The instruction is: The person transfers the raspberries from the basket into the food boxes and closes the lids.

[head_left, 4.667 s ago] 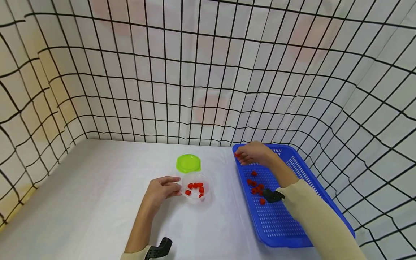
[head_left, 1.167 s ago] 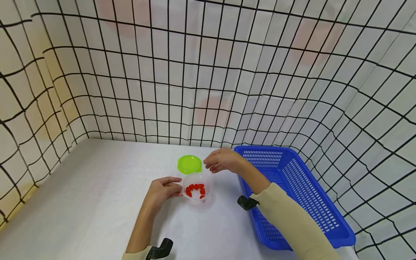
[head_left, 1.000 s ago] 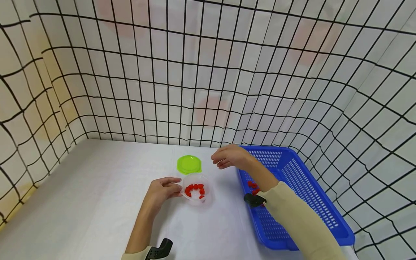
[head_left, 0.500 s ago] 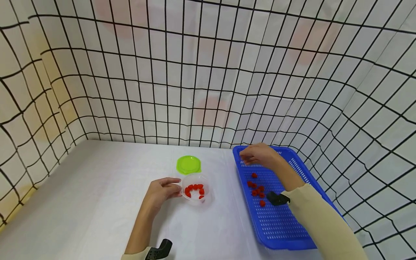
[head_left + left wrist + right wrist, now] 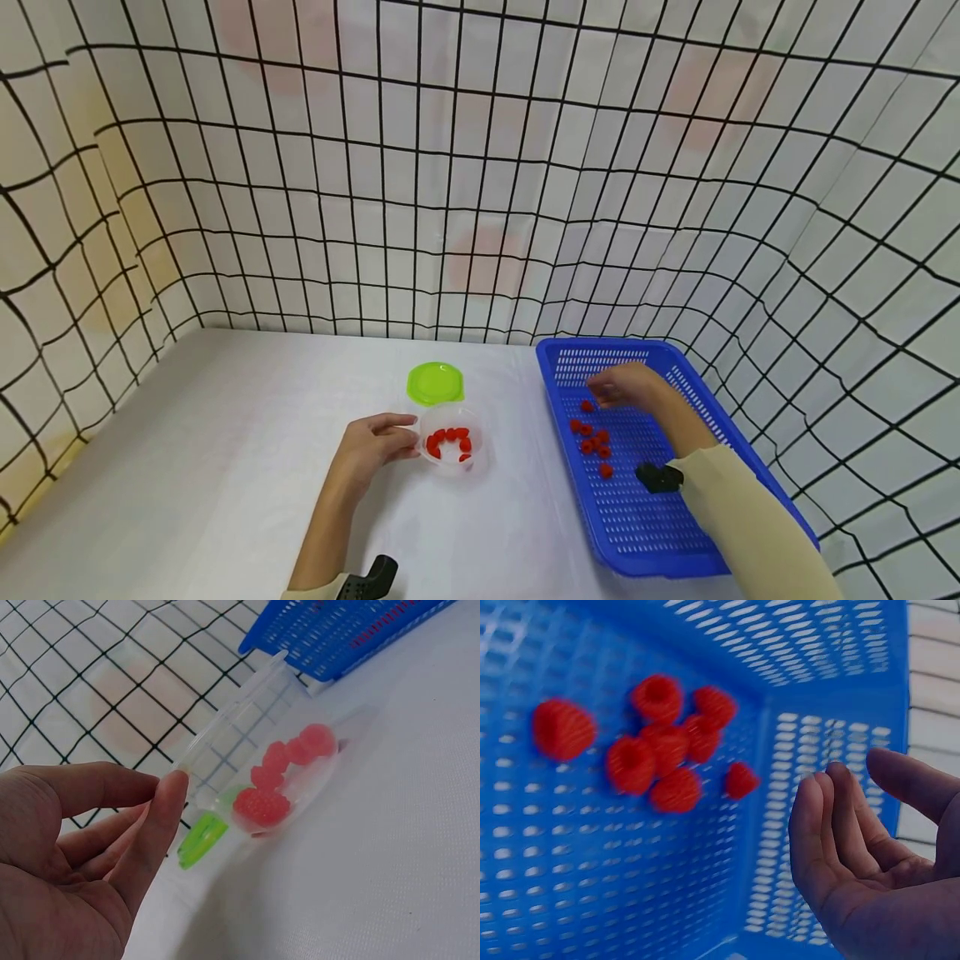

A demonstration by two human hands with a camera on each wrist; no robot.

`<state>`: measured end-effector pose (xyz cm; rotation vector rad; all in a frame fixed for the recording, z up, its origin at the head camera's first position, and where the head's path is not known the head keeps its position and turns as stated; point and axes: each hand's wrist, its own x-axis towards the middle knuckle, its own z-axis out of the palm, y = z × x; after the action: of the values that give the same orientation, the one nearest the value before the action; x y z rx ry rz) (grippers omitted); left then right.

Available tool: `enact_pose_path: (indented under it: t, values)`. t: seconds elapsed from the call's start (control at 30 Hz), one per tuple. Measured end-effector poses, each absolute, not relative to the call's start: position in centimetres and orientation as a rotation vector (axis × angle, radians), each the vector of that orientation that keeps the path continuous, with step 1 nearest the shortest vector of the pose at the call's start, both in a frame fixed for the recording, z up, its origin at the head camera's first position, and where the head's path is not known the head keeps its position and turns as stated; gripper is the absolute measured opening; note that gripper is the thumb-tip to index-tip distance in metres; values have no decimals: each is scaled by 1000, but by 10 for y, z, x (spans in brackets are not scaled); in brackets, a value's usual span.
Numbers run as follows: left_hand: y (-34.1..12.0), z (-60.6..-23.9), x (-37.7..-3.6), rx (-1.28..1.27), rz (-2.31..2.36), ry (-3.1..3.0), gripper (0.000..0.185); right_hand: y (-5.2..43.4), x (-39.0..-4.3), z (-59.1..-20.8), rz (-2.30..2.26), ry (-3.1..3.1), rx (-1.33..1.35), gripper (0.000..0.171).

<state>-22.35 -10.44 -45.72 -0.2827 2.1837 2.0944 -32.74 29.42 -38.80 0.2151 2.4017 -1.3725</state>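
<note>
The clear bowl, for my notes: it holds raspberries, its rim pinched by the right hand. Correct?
Not the right hand: the left hand pinches the clear bowl by its rim, as the left wrist view shows. The bowl does hold raspberries.

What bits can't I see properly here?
Basket floor, head view: partly hidden by the right sleeve and right hand.
Basket, left wrist view: cut off by the top edge.
Berries, right wrist view: blurred, bumps unclear.
Left hand, left wrist view: cut off by left and bottom edges.
</note>
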Motion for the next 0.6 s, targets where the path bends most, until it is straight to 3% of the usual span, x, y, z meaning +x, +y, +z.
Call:
enact_pose_path:
  t: [0.6]
  values:
    - [-105,-460,-225,-282,2120,2170,28,316,-329,-426,-1456,2332,404,40]
